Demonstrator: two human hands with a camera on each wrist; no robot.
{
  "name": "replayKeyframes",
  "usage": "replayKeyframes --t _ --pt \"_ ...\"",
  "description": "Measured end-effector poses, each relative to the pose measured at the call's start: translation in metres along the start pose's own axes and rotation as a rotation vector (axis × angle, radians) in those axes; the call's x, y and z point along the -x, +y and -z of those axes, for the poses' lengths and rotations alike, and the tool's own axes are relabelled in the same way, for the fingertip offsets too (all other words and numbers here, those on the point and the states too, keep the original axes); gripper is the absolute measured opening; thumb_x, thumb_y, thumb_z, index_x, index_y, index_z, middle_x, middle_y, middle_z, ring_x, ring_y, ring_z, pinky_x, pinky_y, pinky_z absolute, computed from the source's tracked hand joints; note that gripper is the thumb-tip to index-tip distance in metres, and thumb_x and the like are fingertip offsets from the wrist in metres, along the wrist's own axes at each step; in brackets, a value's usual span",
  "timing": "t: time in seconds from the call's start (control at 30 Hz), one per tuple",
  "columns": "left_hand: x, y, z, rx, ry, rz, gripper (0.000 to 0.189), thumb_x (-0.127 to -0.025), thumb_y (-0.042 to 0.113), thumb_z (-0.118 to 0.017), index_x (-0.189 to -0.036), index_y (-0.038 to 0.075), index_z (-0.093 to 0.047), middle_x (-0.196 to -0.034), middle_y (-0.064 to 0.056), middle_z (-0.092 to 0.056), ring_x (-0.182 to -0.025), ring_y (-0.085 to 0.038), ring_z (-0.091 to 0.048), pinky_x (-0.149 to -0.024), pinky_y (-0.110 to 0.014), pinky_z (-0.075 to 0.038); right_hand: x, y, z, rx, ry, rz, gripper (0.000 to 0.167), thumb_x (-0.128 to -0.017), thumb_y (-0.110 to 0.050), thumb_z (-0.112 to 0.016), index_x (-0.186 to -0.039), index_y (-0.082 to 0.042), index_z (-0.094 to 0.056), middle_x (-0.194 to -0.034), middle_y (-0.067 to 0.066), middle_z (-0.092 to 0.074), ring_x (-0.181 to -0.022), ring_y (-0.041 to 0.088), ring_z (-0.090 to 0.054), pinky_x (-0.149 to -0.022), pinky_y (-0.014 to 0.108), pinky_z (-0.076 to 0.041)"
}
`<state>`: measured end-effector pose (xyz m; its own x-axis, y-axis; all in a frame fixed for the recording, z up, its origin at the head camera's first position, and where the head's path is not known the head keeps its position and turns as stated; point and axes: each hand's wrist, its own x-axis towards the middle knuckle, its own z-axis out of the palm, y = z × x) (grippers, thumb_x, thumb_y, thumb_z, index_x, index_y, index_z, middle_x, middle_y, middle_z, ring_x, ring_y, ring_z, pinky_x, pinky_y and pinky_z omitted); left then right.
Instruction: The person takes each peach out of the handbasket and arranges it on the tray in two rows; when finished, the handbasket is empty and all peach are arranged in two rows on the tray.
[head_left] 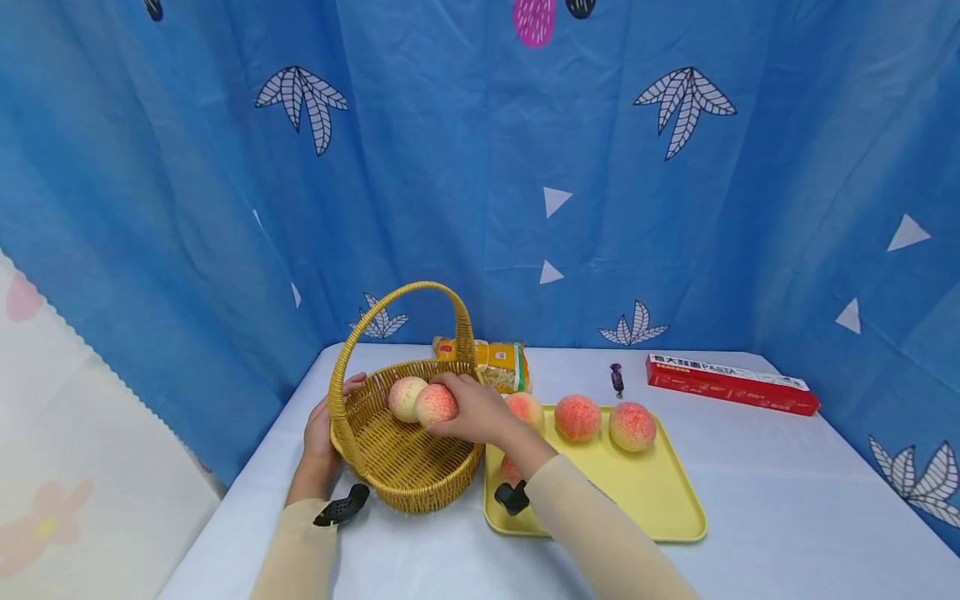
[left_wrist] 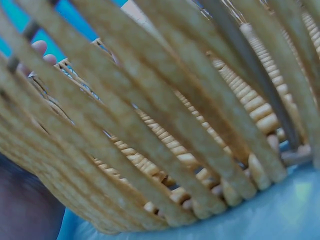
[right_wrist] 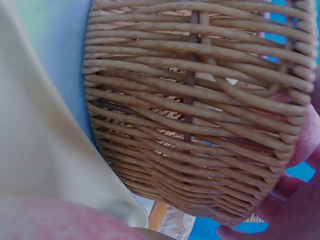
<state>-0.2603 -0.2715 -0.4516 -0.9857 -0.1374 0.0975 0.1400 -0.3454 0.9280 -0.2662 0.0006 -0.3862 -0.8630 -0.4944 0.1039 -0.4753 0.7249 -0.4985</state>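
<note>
My right hand reaches over the right rim of a yellow wicker basket and grips a red-speckled peach. A paler peach sits beside it inside the basket. At the basket's left side, my left hand rests against the outer wall, its fingers near the rim. The left wrist view is filled by the wicker wall, with fingertips showing past it. In the right wrist view the held peach shows at the rim, partly behind the wicker.
A yellow tray right of the basket bears several peaches, some partly behind my right arm. Behind stand a pasta bag, a small dark wrapped candy and a red pasta box. A blue curtain hangs at the back.
</note>
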Motion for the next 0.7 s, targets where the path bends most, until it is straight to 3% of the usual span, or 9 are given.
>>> replayKeyframes --t 0.2,0.7 --pt "0.001 0.0 0.0 0.005 -0.002 -0.004 0.047 -0.107 0.027 -0.042 -0.138 -0.007 -0.054 -0.151 -0.004 -0.052 -0.143 -0.013 -0.041 -0.128 -0.037 -0.017 0.012 0.0 0.01 -0.135 0.035 0.02 0.072 -0.08 -0.046 -0.079 -0.143 -0.029 -0.047 -0.135 -0.001 -0.058 -0.118 0.023 -0.059 -0.097 0.048 -0.051" --pt "-0.004 -0.005 0.003 0.019 0.017 0.013 0.049 -0.106 0.03 -0.043 -0.14 -0.005 -0.053 -0.152 -0.005 -0.05 -0.144 -0.015 -0.039 -0.127 -0.036 -0.018 0.044 0.011 0.033 -0.432 0.118 0.011 0.075 -0.079 -0.038 -0.084 -0.138 -0.026 -0.041 -0.13 0.001 -0.057 -0.112 0.022 -0.06 -0.088 0.037 -0.057"
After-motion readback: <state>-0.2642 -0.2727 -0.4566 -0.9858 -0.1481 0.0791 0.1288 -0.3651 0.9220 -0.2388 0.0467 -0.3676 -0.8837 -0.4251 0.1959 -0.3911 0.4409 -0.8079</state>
